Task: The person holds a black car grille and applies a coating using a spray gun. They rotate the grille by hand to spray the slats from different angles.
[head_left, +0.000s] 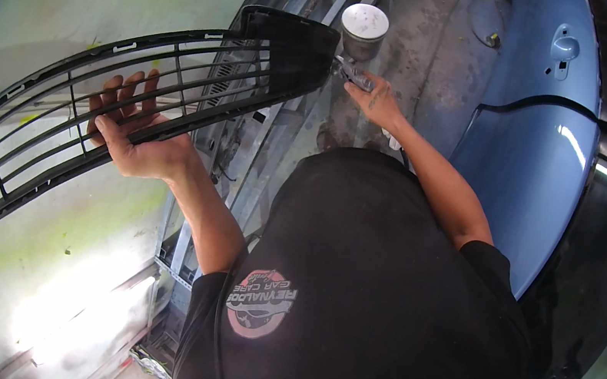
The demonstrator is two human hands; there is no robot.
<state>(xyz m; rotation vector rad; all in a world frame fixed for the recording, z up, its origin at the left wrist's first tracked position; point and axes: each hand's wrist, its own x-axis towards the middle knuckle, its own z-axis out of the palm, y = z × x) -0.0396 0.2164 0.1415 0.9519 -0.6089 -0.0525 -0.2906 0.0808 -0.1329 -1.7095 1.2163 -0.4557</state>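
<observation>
A long black plastic car grille (302, 57) with curved slats slants from the far left up to the middle. My left hand (143, 140) supports it near its lower edge, thumb in front and fingers behind the slats. My right hand (384, 104) is closed round a small grey metal hand tool (358, 75), whose exact kind I cannot make out. The tool's tip is close to the grille's right end; whether they touch is unclear. Below that hand a small pale piece (389, 139) and a short dark cord or hose show.
Beyond the grille's right end stands a bucket with a white lid (365, 21) on the stained concrete floor (425, 44). Metal framing (249, 159) runs behind the grille. Glossy blue car door panels (520, 166) stand at the right, and a paint-smudged pale surface (16, 304) at the left.
</observation>
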